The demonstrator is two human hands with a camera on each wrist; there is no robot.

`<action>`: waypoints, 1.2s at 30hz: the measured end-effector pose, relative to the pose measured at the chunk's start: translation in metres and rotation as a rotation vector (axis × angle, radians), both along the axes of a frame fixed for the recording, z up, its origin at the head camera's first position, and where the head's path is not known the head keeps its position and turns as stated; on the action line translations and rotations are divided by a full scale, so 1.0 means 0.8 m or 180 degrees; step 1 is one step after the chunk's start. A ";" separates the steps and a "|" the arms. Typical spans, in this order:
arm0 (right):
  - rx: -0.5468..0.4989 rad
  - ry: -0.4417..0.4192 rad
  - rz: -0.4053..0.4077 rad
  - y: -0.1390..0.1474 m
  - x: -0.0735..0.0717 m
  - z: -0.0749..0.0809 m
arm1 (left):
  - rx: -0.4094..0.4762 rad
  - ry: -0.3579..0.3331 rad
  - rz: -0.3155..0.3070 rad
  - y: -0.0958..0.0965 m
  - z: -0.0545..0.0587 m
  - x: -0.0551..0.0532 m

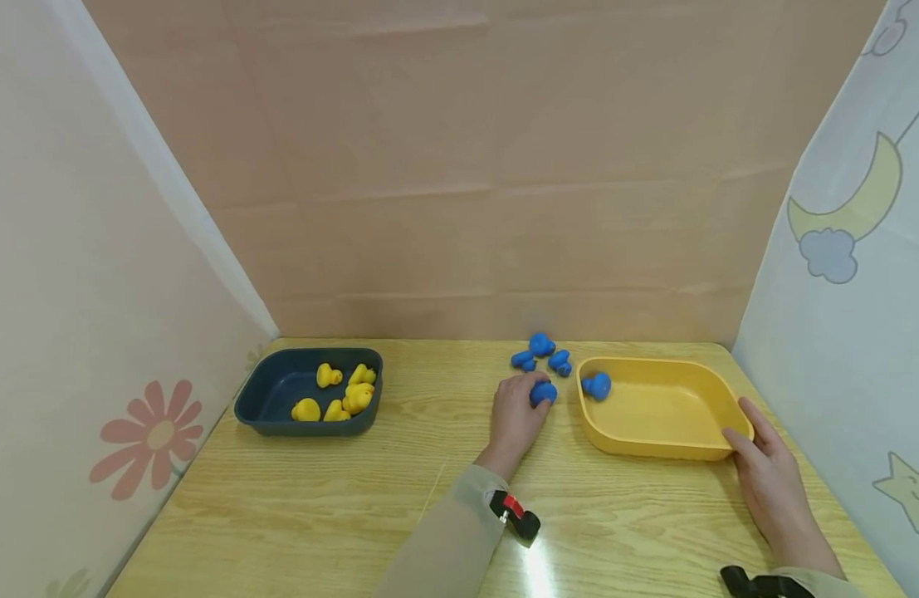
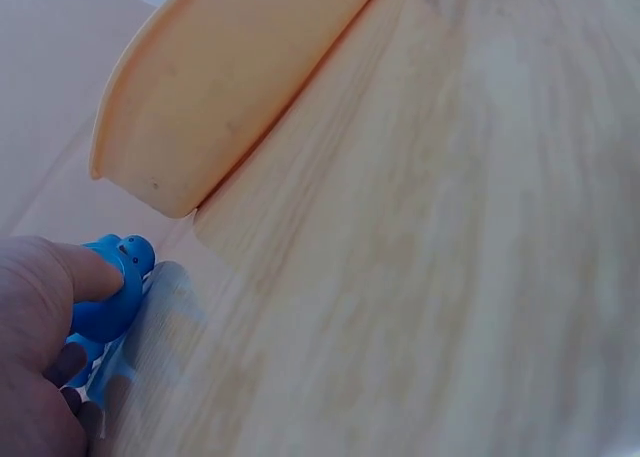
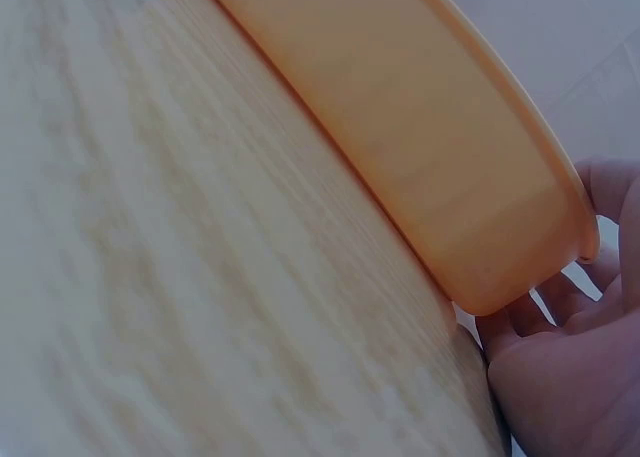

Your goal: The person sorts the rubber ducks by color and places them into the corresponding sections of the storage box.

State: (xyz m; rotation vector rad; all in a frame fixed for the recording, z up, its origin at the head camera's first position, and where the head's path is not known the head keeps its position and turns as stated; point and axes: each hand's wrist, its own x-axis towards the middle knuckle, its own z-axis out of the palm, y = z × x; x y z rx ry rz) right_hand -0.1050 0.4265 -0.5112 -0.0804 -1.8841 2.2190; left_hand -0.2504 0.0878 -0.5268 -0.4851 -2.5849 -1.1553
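Observation:
My left hand [image 1: 516, 413] pinches a blue toy duck [image 1: 543, 393] between thumb and fingers, low over the table just left of the yellow tray [image 1: 657, 449]. Seen from the left wrist, the thumb lies across the side of this blue duck [image 2: 118, 307], its head facing the tray wall. At the tray's right front corner, my right hand [image 1: 774, 482] grips the rim, thumb on top and fingers around the outside. One blue duck [image 1: 598, 385] lies inside the tray at its left end. Behind the left hand, three more blue ducks [image 1: 541, 344] lie together on the table.
A dark blue tray [image 1: 265, 399] stands at the left with several yellow ducks [image 1: 358, 397] inside. Brown sheeting [image 1: 459, 183] rises along the table's back edge. Patterned white cloth panels [image 1: 840, 332] border both sides. Bare wood table [image 1: 429, 390] lies between the trays.

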 end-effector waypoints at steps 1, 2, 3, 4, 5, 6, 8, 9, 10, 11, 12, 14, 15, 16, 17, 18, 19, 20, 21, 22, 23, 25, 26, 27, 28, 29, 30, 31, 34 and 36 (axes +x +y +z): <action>0.0006 0.0003 0.0003 0.000 0.000 0.000 | -0.0006 -0.0012 0.0011 0.000 0.000 0.000; 0.0008 0.0009 0.0006 0.000 0.000 0.000 | -0.0012 -0.0031 0.0022 0.000 0.000 0.001; 0.0008 0.0017 0.0008 0.000 0.000 0.000 | -0.0012 -0.0044 0.0026 0.000 0.000 0.002; 0.0004 0.0021 0.0009 0.000 0.000 0.000 | -0.0021 -0.0059 0.0032 0.000 0.000 0.002; 0.0006 0.0019 0.0009 0.000 0.000 -0.001 | -0.0022 -0.0068 0.0033 0.000 0.000 0.003; 0.0007 0.0017 0.0006 0.000 0.001 -0.001 | -0.0018 -0.0064 0.0032 0.000 0.000 0.003; 0.0005 0.0009 -0.0004 0.000 0.001 -0.001 | 0.0017 -0.0048 0.0023 0.000 0.000 0.004; 0.0009 0.0003 -0.0008 0.000 0.001 -0.001 | 0.0038 -0.0056 0.0021 0.001 -0.001 0.005; 0.0016 -0.0003 -0.0010 0.001 0.001 -0.001 | 0.0068 -0.0072 0.0018 0.001 -0.001 0.005; 0.0019 -0.0005 -0.0017 0.001 0.001 -0.001 | 0.0106 -0.0084 0.0018 0.001 -0.001 0.005; 0.0023 -0.0012 -0.0024 0.001 0.000 -0.001 | 0.0159 -0.0106 0.0022 0.001 -0.001 0.006; 0.0024 -0.0003 -0.0028 0.001 0.000 -0.001 | 0.0285 -0.0187 0.0033 0.001 -0.002 0.007; 0.0022 -0.0007 -0.0030 0.001 -0.001 -0.001 | 0.0355 -0.0226 0.0036 0.001 -0.001 0.007; 0.0022 -0.0008 -0.0032 0.001 0.000 -0.001 | 0.0426 -0.0244 0.0037 0.001 -0.001 0.008; 0.0017 -0.0006 -0.0034 0.001 0.000 -0.001 | 0.0503 -0.0254 0.0034 0.000 -0.001 0.008; 0.0022 -0.0006 -0.0030 0.001 0.000 -0.001 | 0.0577 -0.0264 0.0032 0.000 0.000 0.009; 0.0024 -0.0005 -0.0026 0.001 0.001 -0.001 | 0.0642 -0.0265 0.0026 -0.001 0.001 0.010; 0.0029 -0.0020 -0.0026 0.001 0.001 -0.002 | 0.0702 -0.0257 0.0013 -0.002 0.002 0.011; 0.0021 -0.0026 -0.0027 0.001 0.001 -0.001 | 0.0753 -0.0246 -0.0004 -0.003 0.003 0.012; 0.0017 -0.0031 -0.0029 0.001 0.000 -0.002 | 0.0796 -0.0235 -0.0016 -0.004 0.005 0.013; 0.0014 -0.0038 -0.0030 0.000 0.000 -0.001 | 0.0845 -0.0216 -0.0033 -0.004 0.007 0.014; 0.0004 -0.0060 -0.0038 0.000 0.000 -0.001 | 0.0917 -0.0177 -0.0076 -0.005 0.011 0.016; 0.0001 -0.0063 -0.0044 0.000 -0.001 -0.001 | 0.0958 -0.0152 -0.0107 -0.005 0.014 0.017; 0.0001 -0.0064 -0.0047 0.000 -0.001 -0.001 | 0.1004 -0.0118 -0.0141 -0.004 0.017 0.018; 0.0007 -0.0063 -0.0051 0.000 -0.001 -0.001 | 0.1043 -0.0089 -0.0179 -0.004 0.020 0.019; 0.0021 -0.0059 -0.0059 0.000 -0.001 -0.001 | 0.1082 -0.0063 -0.0218 -0.003 0.023 0.021; 0.0032 -0.0048 -0.0071 0.000 -0.001 -0.001 | 0.1117 -0.0050 -0.0260 -0.002 0.026 0.023; 0.0042 -0.0036 -0.0079 0.000 0.000 -0.001 | 0.1150 -0.0040 -0.0298 -0.001 0.030 0.025; 0.0059 0.0002 -0.0099 -0.001 0.000 -0.002 | 0.1167 -0.0078 -0.0391 0.004 0.038 0.031; 0.0055 0.0022 -0.0104 -0.001 0.000 -0.003 | 0.1151 -0.0139 -0.0424 0.009 0.042 0.036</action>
